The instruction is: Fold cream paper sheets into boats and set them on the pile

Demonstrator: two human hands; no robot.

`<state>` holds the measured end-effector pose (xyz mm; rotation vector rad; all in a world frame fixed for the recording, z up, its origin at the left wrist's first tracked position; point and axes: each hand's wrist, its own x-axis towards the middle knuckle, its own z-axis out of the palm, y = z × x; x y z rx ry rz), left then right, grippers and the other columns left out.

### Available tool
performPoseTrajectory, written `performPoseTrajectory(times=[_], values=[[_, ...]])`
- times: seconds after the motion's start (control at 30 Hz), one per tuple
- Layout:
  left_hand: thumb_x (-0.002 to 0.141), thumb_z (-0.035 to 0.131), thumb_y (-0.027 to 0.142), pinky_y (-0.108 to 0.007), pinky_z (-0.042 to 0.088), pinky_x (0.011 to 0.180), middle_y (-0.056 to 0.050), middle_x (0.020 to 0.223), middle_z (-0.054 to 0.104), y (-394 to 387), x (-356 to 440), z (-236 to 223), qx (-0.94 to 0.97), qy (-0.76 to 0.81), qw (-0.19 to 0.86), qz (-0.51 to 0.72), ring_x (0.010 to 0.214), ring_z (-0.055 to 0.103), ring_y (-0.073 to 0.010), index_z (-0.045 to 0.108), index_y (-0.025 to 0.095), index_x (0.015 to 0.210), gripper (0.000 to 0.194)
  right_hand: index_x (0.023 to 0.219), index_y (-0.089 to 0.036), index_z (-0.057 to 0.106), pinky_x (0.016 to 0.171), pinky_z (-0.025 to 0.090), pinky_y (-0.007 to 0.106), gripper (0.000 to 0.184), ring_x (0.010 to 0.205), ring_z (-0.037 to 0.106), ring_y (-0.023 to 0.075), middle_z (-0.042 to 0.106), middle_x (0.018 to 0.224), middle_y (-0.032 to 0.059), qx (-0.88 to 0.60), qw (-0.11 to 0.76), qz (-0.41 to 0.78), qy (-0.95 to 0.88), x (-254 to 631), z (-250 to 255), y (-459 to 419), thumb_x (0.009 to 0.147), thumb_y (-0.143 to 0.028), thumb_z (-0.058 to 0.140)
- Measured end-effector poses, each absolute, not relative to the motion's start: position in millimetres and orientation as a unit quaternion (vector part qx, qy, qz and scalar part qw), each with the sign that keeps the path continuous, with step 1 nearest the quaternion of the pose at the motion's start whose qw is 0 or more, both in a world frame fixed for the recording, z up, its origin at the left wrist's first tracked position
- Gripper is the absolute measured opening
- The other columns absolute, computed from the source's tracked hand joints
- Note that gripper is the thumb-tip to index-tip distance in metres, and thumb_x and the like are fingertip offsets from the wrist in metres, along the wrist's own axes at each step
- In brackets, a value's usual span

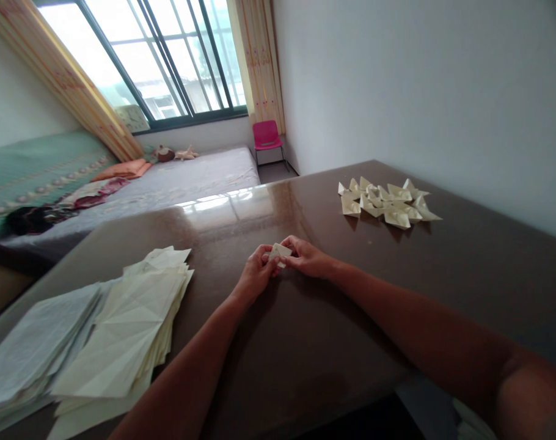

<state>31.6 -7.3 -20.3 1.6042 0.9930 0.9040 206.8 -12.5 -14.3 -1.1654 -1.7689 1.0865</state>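
Glossy brown table (342,318) in a bedroom, creased paper sheets (126,324) piled at left, a cluster of folded paper shapes (397,217) at far right. The small folded paper piece (281,250) is up between both hands near the middle, left hand (256,271) and right hand (308,258) each pinching a side between thumb and fingers (lower fingers partly hidden). Likely feather-light, stiffer where layers stack, not very slippery but easily crumpled or torn, so best gripped lightly at the layered edges, off the points.
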Motion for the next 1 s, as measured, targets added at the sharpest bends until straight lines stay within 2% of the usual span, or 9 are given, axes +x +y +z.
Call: performPoseTrajectory(times=[0.1, 0.2, 0.27, 0.37, 0.5, 0.6, 0.67, 0.87, 1.0], values=[[0.081, 0.059, 0.042, -0.021, 0.043, 0.053, 0.002, 0.073, 0.062, -8, 30, -19, 0.704, 0.430, 0.438, 0.355, 0.057, 0.056, -0.0096, 0.050, 0.019, 0.116, 0.043, 0.104, -0.017, 0.046, 0.048, 0.036, 0.018, 0.031, 0.055, 0.048, 0.0087, 0.055, 0.067, -0.0050, -0.468, 0.364, 0.471, -0.653, 209, -13, -13, 0.079, -0.028, 0.060], [0.076, 0.065, 0.036, -0.024, 0.049, 0.064, -0.004, 0.096, 0.066, -8, 28, -18, 0.708, 0.398, 0.457, 0.363, 0.079, 0.063, -0.0142, 0.048, 0.021, 0.117, 0.047, 0.107, -0.019, 0.042, 0.044, 0.035, 0.017, 0.032, 0.049, 0.046, 0.0076, 0.054, 0.062, -0.0067, -0.473, 0.367, 0.496, -0.629, 211, -11, -13, 0.080, -0.024, 0.059], [0.073, 0.068, 0.033, -0.026, 0.051, 0.070, -0.005, 0.096, 0.067, -7, 27, -18, 0.697, 0.379, 0.486, 0.367, 0.083, 0.064, -0.0157, 0.053, 0.018, 0.108, 0.041, 0.108, -0.019, 0.042, 0.043, 0.037, 0.017, 0.033, 0.050, 0.048, 0.0081, 0.055, 0.062, -0.0061, -0.471, 0.370, 0.500, -0.625, 213, -11, -12, 0.081, -0.024, 0.060], [0.074, 0.066, 0.033, -0.027, 0.051, 0.069, -0.004, 0.085, 0.068, -4, 23, -21, 0.699, 0.399, 0.474, 0.358, 0.075, 0.064, -0.0155, 0.059, 0.015, 0.100, 0.032, 0.105, -0.019, 0.044, 0.044, 0.038, 0.017, 0.027, 0.053, 0.052, 0.0090, 0.059, 0.065, -0.0040, -0.471, 0.358, 0.495, -0.636, 215, -13, -9, 0.084, -0.030, 0.058], [0.078, 0.064, 0.035, -0.028, 0.050, 0.071, -0.003, 0.090, 0.068, -8, 19, -18, 0.787, 0.442, 0.301, 0.307, 0.074, 0.062, -0.0150, 0.068, 0.021, 0.095, 0.023, 0.096, -0.017, 0.054, 0.049, 0.038, 0.019, 0.021, 0.054, 0.054, 0.0096, 0.063, 0.066, -0.0017, -0.501, 0.297, 0.382, -0.718, 222, -9, -10, 0.085, -0.035, 0.057], [0.084, 0.058, 0.035, -0.030, 0.048, 0.083, -0.003, 0.105, 0.065, -15, 19, -12, 0.860, 0.404, 0.169, 0.262, 0.087, 0.060, -0.0165, 0.071, 0.027, 0.095, 0.019, 0.093, -0.017, 0.060, 0.057, 0.039, 0.021, 0.016, 0.063, 0.058, 0.0114, 0.066, 0.072, 0.0005, -0.514, 0.252, 0.289, -0.767, 227, -2, -15, 0.084, -0.031, 0.059], [0.088, 0.053, 0.034, -0.032, 0.046, 0.089, -0.003, 0.108, 0.065, -19, 20, -10, 0.887, 0.377, 0.114, 0.241, 0.096, 0.058, -0.0184, 0.070, 0.028, 0.098, 0.021, 0.094, -0.017, 0.063, 0.061, 0.040, 0.022, 0.016, 0.066, 0.059, 0.0126, 0.067, 0.075, 0.0021, -0.519, 0.230, 0.258, -0.782, 230, 1, -17, 0.084, -0.030, 0.058], [0.092, 0.047, 0.032, -0.030, 0.048, 0.086, -0.004, 0.104, 0.068, -22, 22, -9, 0.904, 0.362, 0.081, 0.211, 0.097, 0.056, -0.0179, 0.070, 0.028, 0.100, 0.025, 0.091, -0.018, 0.070, 0.073, 0.043, 0.025, 0.015, 0.079, 0.060, 0.0155, 0.066, 0.088, 0.0063, -0.487, 0.214, 0.182, -0.827, 239, 5, -15, 0.082, -0.024, 0.060], [0.091, 0.047, 0.031, -0.030, 0.048, 0.086, -0.004, 0.103, 0.068, -21, 22, -8, 0.906, 0.358, 0.086, 0.209, 0.095, 0.057, -0.0176, 0.071, 0.028, 0.099, 0.025, 0.092, -0.018, 0.069, 0.072, 0.042, 0.025, 0.016, 0.078, 0.060, 0.0151, 0.067, 0.087, 0.0055, -0.488, 0.233, 0.183, -0.821, 241, 4, -13, 0.084, -0.024, 0.057]])
